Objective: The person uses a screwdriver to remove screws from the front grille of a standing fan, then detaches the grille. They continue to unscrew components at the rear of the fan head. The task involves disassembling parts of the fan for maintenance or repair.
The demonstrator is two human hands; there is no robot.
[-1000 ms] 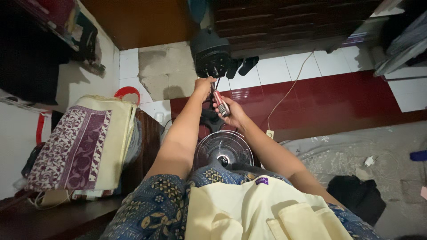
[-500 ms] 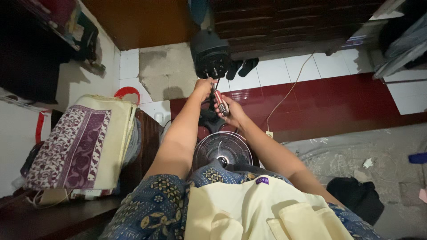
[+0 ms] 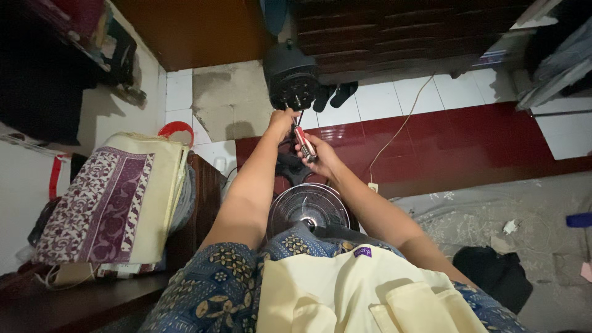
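Your left hand [image 3: 282, 118] gripped the fan motor [image 3: 291, 83] at twelve o'clock; your right hand [image 3: 317, 154] clenched a red-handled screwdriver [image 3: 304, 143]. Steadying the motor would have helped.

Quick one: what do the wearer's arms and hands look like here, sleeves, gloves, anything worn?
Both arms are bare from the upper arm down; no sleeves reach the forearms. The left hand and right hand are ungloved, and no watch, bracelet or ring can be made out. Clothing near the camera: a blue patterned garment and a pale yellow cloth with a small purple tag.
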